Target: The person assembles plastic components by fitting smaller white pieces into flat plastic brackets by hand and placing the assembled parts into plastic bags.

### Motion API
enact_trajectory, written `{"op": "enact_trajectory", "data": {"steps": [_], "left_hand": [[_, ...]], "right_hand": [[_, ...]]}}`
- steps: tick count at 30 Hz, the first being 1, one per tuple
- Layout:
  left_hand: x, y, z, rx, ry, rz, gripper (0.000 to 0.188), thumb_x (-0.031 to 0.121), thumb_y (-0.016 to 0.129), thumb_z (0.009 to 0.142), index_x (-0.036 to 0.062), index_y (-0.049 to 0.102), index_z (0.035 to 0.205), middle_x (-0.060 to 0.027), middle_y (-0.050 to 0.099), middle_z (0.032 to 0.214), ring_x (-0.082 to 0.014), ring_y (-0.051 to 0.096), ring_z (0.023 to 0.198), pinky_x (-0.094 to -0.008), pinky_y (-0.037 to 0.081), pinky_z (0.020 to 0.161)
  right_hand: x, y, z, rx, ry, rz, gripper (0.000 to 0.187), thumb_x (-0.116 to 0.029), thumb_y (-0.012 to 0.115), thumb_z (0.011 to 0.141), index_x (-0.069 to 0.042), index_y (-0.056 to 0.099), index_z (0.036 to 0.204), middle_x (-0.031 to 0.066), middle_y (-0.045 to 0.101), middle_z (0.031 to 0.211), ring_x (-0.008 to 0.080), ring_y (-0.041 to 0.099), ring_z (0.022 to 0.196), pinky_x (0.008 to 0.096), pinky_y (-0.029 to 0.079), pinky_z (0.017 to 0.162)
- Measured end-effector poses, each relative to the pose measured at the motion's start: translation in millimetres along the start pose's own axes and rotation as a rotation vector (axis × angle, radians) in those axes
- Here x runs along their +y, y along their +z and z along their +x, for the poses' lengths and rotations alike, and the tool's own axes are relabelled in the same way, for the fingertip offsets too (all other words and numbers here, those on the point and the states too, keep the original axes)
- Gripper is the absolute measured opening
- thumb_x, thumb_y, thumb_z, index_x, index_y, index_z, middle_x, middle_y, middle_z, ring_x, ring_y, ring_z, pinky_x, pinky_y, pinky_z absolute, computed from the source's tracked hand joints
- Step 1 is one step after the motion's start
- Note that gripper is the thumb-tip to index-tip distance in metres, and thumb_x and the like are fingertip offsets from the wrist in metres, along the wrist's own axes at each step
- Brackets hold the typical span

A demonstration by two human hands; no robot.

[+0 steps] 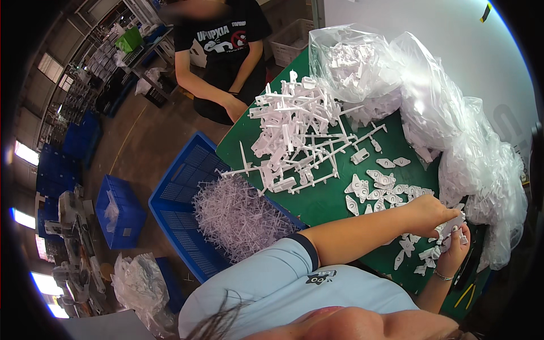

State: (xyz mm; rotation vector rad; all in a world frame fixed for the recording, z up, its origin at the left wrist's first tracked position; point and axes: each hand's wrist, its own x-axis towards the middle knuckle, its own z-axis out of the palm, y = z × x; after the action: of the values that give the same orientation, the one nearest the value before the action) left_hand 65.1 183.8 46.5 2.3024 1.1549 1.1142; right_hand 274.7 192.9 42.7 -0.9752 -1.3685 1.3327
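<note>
Parts (451,225) are clamped in the fingers of left hand (426,215) and right hand (455,250); plates (385,163) seem detached, piled sprues (287,136) are left.

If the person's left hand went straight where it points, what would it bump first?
The left hand would probably bump the white plastic pieces at the right hand first. A clear plastic bag seems to lie beyond, though depth is hard to judge.

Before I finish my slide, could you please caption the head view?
Left hand and right hand hold small white parts over a green table, beside a blue basket of white sticks.
</note>
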Motion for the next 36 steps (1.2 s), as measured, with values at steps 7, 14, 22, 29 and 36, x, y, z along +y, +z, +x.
{"op": "enact_trajectory", "data": {"steps": [7,14,22,29,36], "left_hand": [[-3,7,-1,0.045,0.012,0.003,0.051,0.024,0.081,0.065,0.0077,0.056,0.107,-0.0104,0.067,0.077,-0.0320,0.066,0.072,-0.0423,0.050,0.063],[-3,10,1,0.105,0.029,0.007,0.046,0.025,0.079,0.066,0.0086,0.056,0.103,-0.0100,0.066,0.074,-0.0318,0.066,0.072,-0.0423,0.049,0.063],[-4,11,1,0.153,-0.001,0.043,0.048,0.031,0.079,0.068,0.0090,0.058,0.106,-0.0099,0.066,0.074,-0.0316,0.066,0.071,-0.0427,0.049,0.063],[-1,17,0,0.192,0.038,0.046,0.042,0.031,0.077,0.069,0.0081,0.060,0.100,-0.0089,0.065,0.075,-0.0311,0.066,0.069,-0.0426,0.049,0.061],[-5,21,-3,0.183,0.085,0.076,0.035,0.030,0.077,0.069,0.0098,0.061,0.092,-0.0077,0.063,0.075,-0.0307,0.065,0.069,-0.0419,0.049,0.059]], "right_hand": [[4,2,-7,-0.025,0.033,0.070,0.022,-0.020,0.061,0.096,-0.004,0.054,0.110,-0.0005,0.058,0.086,0.0052,0.053,0.067,0.0196,0.042,0.059],[-2,12,-10,0.026,0.053,0.108,0.018,-0.019,0.061,0.096,-0.006,0.054,0.106,-0.0013,0.056,0.083,0.0040,0.051,0.063,0.0185,0.041,0.055],[-7,12,-11,-0.013,0.118,0.150,0.022,-0.014,0.062,0.094,-0.002,0.054,0.111,0.0056,0.065,0.095,0.0059,0.056,0.067,0.0183,0.044,0.057],[2,12,-17,0.042,0.067,0.178,0.026,-0.013,0.064,0.093,0.000,0.053,0.113,0.0083,0.065,0.103,0.0117,0.061,0.084,0.0236,0.047,0.070],[15,-4,-14,0.017,0.116,0.127,0.034,-0.018,0.068,0.091,-0.004,0.054,0.119,0.0018,0.065,0.097,0.0060,0.059,0.081,0.0194,0.042,0.061]]}}
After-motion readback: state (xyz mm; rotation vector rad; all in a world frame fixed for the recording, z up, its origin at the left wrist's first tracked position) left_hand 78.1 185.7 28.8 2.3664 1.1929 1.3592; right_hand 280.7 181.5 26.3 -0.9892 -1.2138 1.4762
